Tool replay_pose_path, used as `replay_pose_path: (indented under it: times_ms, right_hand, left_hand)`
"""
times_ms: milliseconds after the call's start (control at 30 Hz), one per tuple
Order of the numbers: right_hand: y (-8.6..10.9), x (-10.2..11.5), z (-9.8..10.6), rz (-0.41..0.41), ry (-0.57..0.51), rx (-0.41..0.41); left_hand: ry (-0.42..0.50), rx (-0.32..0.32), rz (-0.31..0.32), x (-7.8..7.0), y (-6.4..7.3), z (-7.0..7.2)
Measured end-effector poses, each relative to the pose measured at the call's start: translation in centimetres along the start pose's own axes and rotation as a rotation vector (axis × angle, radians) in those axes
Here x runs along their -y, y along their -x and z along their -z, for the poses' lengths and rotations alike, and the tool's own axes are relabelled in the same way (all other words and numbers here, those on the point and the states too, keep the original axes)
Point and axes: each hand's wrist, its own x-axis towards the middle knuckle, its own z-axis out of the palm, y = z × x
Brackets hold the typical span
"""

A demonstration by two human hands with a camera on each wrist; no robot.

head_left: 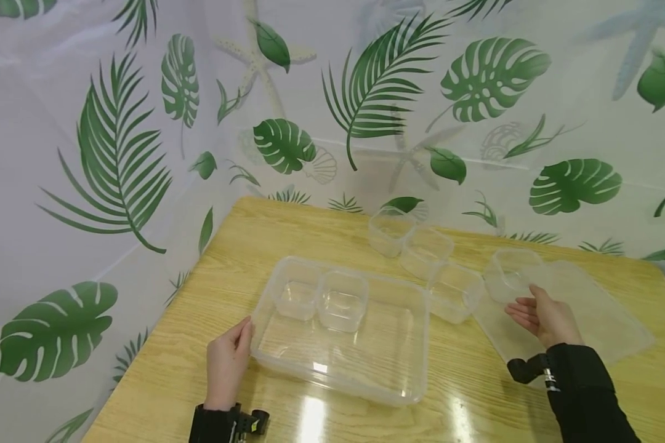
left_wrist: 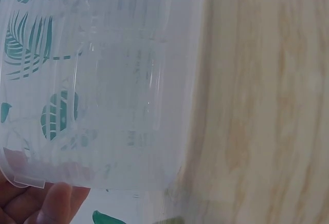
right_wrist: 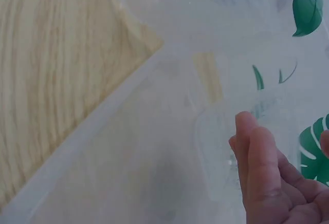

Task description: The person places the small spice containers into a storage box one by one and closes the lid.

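Observation:
A large clear plastic box (head_left: 388, 375) stands on the table, with two small clear containers (head_left: 342, 301) side by side in its far left part. My left hand (head_left: 227, 360) pinches the box's left rim between thumb and fingers; in the left wrist view the fingers (left_wrist: 54, 203) show at the box's corner. To the right, my right hand (head_left: 548, 317) reaches toward another small clear container (head_left: 512, 274), its fingers nearly straight. Whether they touch it I cannot tell. That container stands at the far left edge of a flat translucent lid (head_left: 598, 307), partly under the hand.
Three more small clear containers stand in a slanting row behind and right of the box: a far one (head_left: 390, 231), a middle one (head_left: 427, 252) and a near one (head_left: 455, 292). The wooden table (head_left: 199, 314) meets a leaf-patterned curtain (head_left: 310, 86) at the back and left.

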Motion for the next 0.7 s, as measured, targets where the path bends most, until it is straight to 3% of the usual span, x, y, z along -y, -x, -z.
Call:
replay_pose_path:
  times_ms: [467, 700]
  right_hand:
    - [-1.0, -0.5, -0.5, -0.053, -0.070, -0.072]
    - [-1.2, -0.9, -0.9, 0.004, -0.142, -0.147]
  left_hand:
    - [0.018, -0.007, -0.015, 0.2, -0.1, 0.0]
    - [0.019, 0.004, -0.006, 0.4, -0.1, 0.0]
